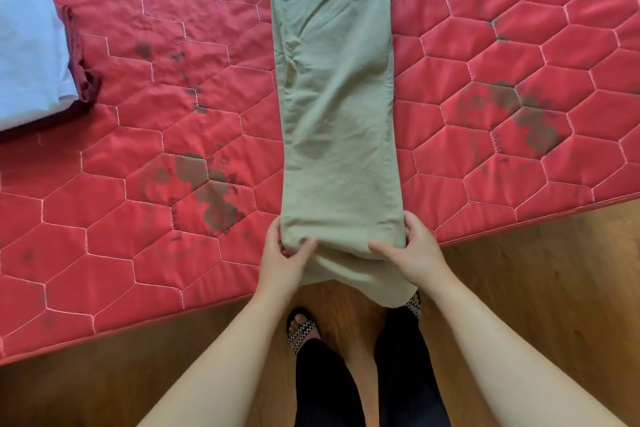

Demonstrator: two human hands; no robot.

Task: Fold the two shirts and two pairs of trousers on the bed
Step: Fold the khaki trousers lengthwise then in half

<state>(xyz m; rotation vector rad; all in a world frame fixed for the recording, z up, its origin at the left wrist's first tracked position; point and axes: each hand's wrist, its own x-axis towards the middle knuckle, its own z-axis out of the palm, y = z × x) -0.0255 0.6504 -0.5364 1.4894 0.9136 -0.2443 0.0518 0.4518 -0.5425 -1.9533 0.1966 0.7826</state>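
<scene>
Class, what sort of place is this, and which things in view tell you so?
Probably a bedroom in a home. A red quilted mattress lies on a wooden floor, folded clothes sit on it, and both hands grip khaki trousers laid out for folding.

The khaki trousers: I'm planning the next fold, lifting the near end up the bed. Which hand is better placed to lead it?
Neither clearly. The left hand and right hand each pinch a near corner of the khaki trousers, level with each other at the mattress edge. Probably both lift together; the end hangs off the bed.
</scene>
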